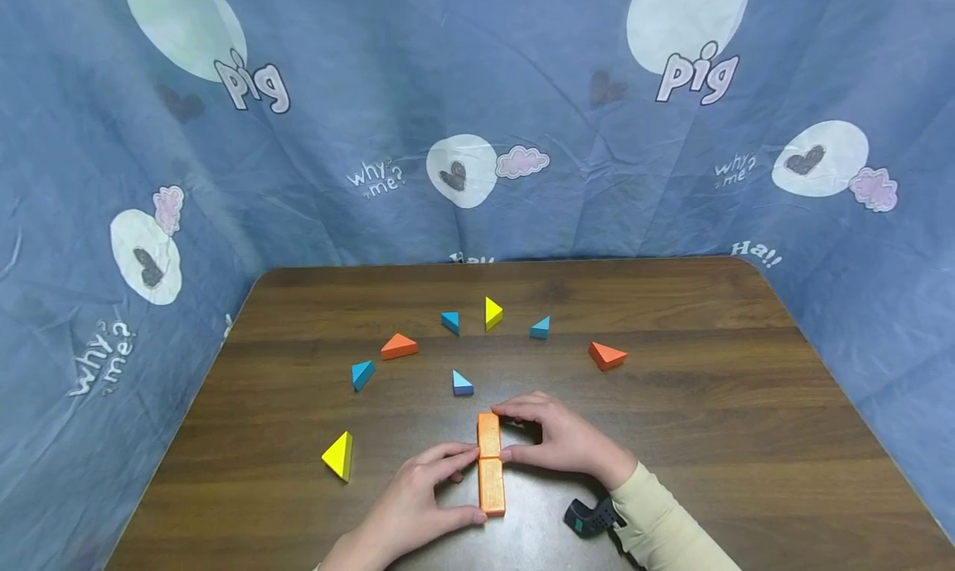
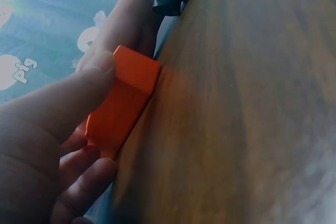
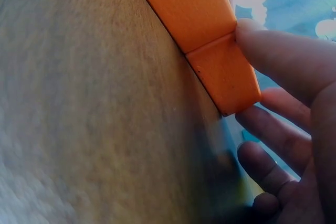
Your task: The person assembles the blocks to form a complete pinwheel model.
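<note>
As they touch, orange blocks, plain, oblong

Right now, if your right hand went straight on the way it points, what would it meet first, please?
The right hand would first meet the far orange block, which it seems to be touching; beyond that, probably the left hand.

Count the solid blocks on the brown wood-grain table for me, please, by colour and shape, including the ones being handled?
Orange rectangular blocks: 2
Red-orange triangular blocks: 2
Yellow triangular blocks: 2
Blue triangular blocks: 4
Total: 10
</note>
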`<state>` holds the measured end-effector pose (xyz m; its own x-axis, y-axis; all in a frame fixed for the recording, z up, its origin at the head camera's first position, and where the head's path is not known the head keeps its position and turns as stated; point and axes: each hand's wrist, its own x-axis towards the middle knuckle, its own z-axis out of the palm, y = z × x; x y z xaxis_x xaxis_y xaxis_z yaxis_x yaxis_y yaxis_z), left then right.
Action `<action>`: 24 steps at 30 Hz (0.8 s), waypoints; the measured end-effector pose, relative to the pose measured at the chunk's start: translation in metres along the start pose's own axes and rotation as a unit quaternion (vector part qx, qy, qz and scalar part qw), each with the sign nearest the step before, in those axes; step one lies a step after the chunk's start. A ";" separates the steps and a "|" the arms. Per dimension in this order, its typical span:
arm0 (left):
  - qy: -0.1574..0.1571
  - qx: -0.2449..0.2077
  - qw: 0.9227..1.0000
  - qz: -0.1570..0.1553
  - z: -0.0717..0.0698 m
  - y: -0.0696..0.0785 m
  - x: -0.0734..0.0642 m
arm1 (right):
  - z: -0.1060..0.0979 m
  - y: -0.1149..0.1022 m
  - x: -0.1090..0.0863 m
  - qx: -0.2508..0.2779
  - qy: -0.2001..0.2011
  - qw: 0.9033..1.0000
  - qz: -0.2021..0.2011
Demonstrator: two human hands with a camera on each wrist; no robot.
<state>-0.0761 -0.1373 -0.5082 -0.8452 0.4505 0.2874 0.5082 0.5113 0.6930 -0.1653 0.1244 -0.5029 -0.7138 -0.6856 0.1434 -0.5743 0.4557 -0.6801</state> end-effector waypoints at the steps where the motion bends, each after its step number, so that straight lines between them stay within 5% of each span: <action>1: 0.001 -0.004 1.000 -0.001 0.000 0.000 0.000 | 0.001 0.000 0.000 0.000 -0.001 1.000 -0.001; 6: 0.005 -0.013 1.000 0.018 -0.002 -0.003 0.002 | 0.001 0.000 0.000 0.006 0.000 1.000 0.005; 24: 0.002 0.070 0.994 0.082 0.002 -0.008 0.021 | -0.002 -0.002 -0.003 0.005 -0.012 1.000 0.025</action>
<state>-0.0975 -0.1302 -0.5087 -0.7497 0.5335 0.3916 0.6568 0.5277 0.5386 -0.1627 0.1268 -0.5012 -0.7313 -0.6758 0.0922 -0.5343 0.4835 -0.6933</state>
